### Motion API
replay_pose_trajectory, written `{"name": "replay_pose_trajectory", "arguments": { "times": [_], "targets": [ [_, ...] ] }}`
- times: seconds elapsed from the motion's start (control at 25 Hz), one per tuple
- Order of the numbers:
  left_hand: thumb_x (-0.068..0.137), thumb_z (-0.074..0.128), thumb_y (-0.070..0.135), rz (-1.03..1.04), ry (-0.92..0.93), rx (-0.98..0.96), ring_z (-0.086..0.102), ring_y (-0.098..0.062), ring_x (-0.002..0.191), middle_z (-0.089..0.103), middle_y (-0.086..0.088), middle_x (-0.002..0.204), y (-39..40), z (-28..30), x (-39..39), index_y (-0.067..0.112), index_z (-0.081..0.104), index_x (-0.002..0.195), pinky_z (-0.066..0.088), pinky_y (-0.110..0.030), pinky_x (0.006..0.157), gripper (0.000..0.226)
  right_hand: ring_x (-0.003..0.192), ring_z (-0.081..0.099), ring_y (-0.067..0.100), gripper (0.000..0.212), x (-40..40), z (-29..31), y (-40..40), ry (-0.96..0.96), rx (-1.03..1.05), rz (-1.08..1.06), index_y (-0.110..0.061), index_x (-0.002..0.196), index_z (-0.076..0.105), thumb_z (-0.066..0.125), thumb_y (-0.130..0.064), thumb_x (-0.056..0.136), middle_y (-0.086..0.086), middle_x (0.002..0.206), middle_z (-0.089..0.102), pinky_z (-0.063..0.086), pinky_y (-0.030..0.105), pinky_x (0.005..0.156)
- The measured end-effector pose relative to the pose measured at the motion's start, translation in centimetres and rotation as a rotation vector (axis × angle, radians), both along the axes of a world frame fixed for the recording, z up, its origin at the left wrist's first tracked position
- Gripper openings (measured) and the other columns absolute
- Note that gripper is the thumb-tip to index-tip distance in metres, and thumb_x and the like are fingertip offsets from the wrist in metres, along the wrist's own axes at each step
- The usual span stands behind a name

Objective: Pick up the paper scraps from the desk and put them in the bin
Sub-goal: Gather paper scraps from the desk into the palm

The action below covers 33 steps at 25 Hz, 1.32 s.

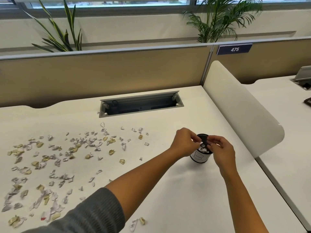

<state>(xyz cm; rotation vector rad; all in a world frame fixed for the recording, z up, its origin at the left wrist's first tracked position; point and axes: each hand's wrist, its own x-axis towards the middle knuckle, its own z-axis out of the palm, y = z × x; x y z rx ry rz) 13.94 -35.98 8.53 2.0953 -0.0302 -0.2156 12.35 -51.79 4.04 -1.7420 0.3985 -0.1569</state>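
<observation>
With both hands' fingers (198,143) pinching scraps (203,149) over the bin (200,159), we should release them squarely inside its rim, then return to the litter at nine o'clock.

hands (204,146) hide bin (200,158) mouth, fingertips blurred

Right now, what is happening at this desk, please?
A person is clearing torn paper off a white desk. Both the left hand and the right hand are above a small black bin, their fingers curled as if dropping bits in. The bin already holds some paper. Many paper scraps are spread over the left part of the desk, so much work remains.
</observation>
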Motion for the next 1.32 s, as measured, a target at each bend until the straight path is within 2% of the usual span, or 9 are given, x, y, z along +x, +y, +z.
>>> {"name": "replay_pose_trajectory", "arguments": {
  "times": [0.28,0.4,0.52,0.68,0.84,1.04,1.2,1.24,1.32],
  "targets": [
    [0.081,0.049,-0.009,0.004,0.109,-0.089,0.066,-0.02,0.1,0.073,-0.009,0.109,-0.7,0.0,1.0,0.012,0.077,0.102,0.05,-0.021,0.075,0.041,0.099,0.07,0.013,0.031,-0.1,-0.5,-0.4,0.012,0.057,-0.038,-0.025,0.095,0.07,0.058,0.003,0.086,-0.003,0.1,0.074,0.055,0.038,0.095],
    [0.078,0.042,-0.013,0.016,0.145,-0.164,0.066,-0.016,0.104,0.073,-0.007,0.111,0.6,-0.5,0.6,0.013,0.075,0.105,0.051,-0.021,0.075,0.05,0.102,0.07,0.016,0.031,-0.2,-0.7,-0.2,0.007,0.085,-0.037,-0.023,0.096,0.07,0.059,0.004,0.086,-0.002,0.1,0.075,0.054,0.039,0.097],
    [0.081,0.043,-0.007,0.032,0.121,-0.154,0.068,-0.011,0.099,0.073,0.002,0.109,2.3,-1.5,-0.1,0.018,0.075,0.103,0.05,-0.017,0.066,0.046,0.1,0.07,0.013,0.03,-0.2,-0.5,0.7,-0.005,0.073,-0.02,-0.022,0.097,0.07,0.059,0.003,0.087,-0.001,0.101,0.075,0.053,0.036,0.096],
    [0.084,0.048,0.006,0.085,0.089,-0.015,0.068,-0.012,0.09,0.072,0.006,0.107,6.5,-4.4,-2.3,0.025,0.075,0.102,0.048,-0.011,0.062,0.037,0.092,0.071,0.004,0.029,-0.4,0.2,2.5,-0.042,0.059,0.02,-0.02,0.097,0.071,0.056,0.003,0.087,-0.003,0.097,0.076,0.053,0.027,0.089],
    [0.089,0.053,0.009,0.149,0.078,0.162,0.062,-0.011,0.111,0.067,0.001,0.122,12.2,-7.9,-5.6,0.017,0.068,0.118,0.043,-0.016,0.092,0.034,0.088,0.072,0.004,0.03,-0.8,0.2,5.1,-0.04,0.075,0.14,-0.019,0.096,0.071,0.053,0.004,0.089,-0.004,0.096,0.074,0.053,0.018,0.082],
    [0.092,0.053,0.014,0.249,-0.006,0.346,0.049,-0.018,0.129,0.053,-0.001,0.139,18.3,-9.9,-8.1,0.013,0.055,0.133,0.034,-0.023,0.104,0.041,0.091,0.071,0.003,0.029,-1.9,-1.1,10.5,0.05,0.005,0.373,-0.02,0.095,0.07,0.054,0.004,0.09,-0.007,0.099,0.073,0.052,0.018,0.082],
    [0.1,0.04,0.013,0.083,0.051,0.474,0.026,-0.016,0.146,0.031,0.0,0.158,22.2,-10.7,-10.2,0.016,0.034,0.15,0.02,-0.026,0.118,0.051,0.099,0.066,-0.003,0.032,-3.4,-3.3,14.2,0.141,-0.158,0.594,-0.028,0.102,0.068,0.049,-0.004,0.093,-0.016,0.109,0.068,0.045,0.005,0.067],
    [0.101,0.036,0.013,0.002,0.062,0.522,0.021,-0.014,0.148,0.027,0.002,0.16,23.0,-10.9,-10.8,0.018,0.032,0.151,0.017,-0.025,0.119,0.05,0.107,0.063,0.0,0.033,-3.8,-3.8,15.0,0.152,-0.219,0.664,-0.027,0.108,0.066,0.047,-0.004,0.094,-0.015,0.117,0.066,0.045,0.004,0.072],
    [0.103,0.032,0.016,-0.105,0.063,0.575,0.019,-0.012,0.149,0.023,0.004,0.161,24.2,-10.8,-11.4,0.02,0.031,0.152,0.014,-0.023,0.119,0.049,0.125,0.054,0.01,0.039,-4.3,-4.7,16.0,0.122,-0.352,0.786,-0.021,0.127,0.058,0.044,-0.002,0.096,-0.007,0.136,0.055,0.043,0.014,0.096]
  ]
}}
